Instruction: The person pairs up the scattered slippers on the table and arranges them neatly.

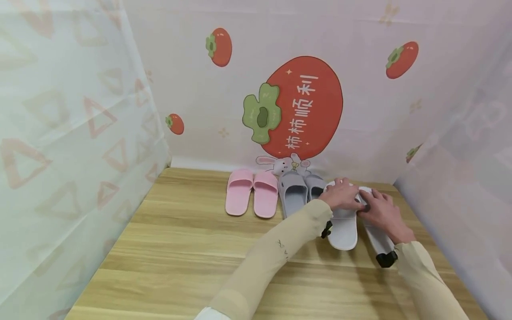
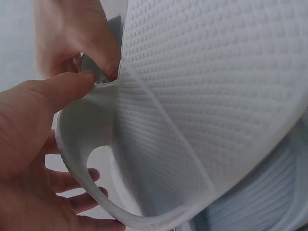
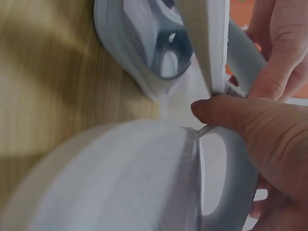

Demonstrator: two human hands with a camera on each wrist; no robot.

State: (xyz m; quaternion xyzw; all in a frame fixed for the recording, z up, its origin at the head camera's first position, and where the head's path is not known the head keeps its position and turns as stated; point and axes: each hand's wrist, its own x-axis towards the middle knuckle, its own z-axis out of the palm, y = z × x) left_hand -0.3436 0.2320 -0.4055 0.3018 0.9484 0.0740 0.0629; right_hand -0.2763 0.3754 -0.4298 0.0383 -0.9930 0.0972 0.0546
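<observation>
A white slipper (image 1: 342, 233) is gripped at its strap by my left hand (image 1: 342, 194). In the left wrist view, the thumb of my left hand (image 2: 29, 154) lies on the strap's upper edge, and the other fingers curl round its outside. My right hand (image 1: 382, 213) holds the other white slipper (image 3: 120, 178) at its strap, thumb over the edge. Both hands are close together, with the slippers side by side, toes toward the back wall. Shadows show on the table below them; whether the toes touch it is hidden.
Left of the white pair stand grey slippers (image 1: 294, 195), the right one partly covered by my left hand. Pink slippers (image 1: 266, 195) stand further left. The wooden table (image 1: 180, 249) meets a printed cloth wall (image 1: 192, 151) at the back and cloth walls at both sides.
</observation>
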